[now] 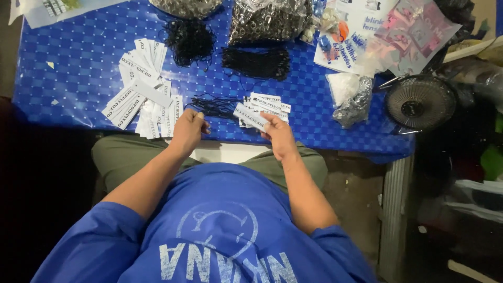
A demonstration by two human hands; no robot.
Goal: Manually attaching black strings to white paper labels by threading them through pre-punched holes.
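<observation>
White tags pinched by both hands.

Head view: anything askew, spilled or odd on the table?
Nothing spilled or damaged. The white paper tags at left lie in a loose fan, not squared. Black string bundles sit frayed but gathered. The right hand holds a tag from the smaller stack; the left hand touches the black strings.

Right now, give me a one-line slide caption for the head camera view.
Seated person's right hand holds white paper tags while the left hand touches black strings on a blue table.
</observation>
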